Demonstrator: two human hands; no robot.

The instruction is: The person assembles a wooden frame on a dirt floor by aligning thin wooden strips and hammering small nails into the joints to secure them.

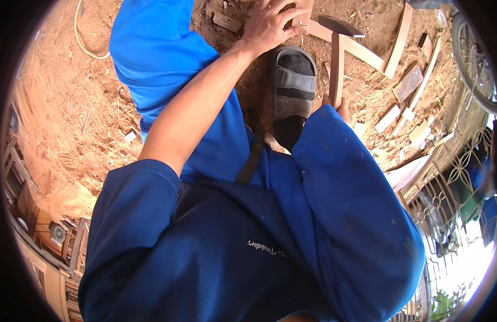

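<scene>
My left hand is at the top, its fingers closed around the end of a brown wooden board. A small nail shows between the thumb and the forefinger; I cannot tell whether the fingers touch it. My right hand grips a hammer low on its wooden handle, partly hidden behind my right knee. The dark hammer head is just right of the nail, apart from it. Under the head runs a long wooden strip, meeting a second strip at an angle.
My sandalled foot stands between both hands. Offcuts and chips lie on the sawdust-covered ground. A wheel and a metal grille are at the right. Wooden pieces stand lower left; a cable curves upper left.
</scene>
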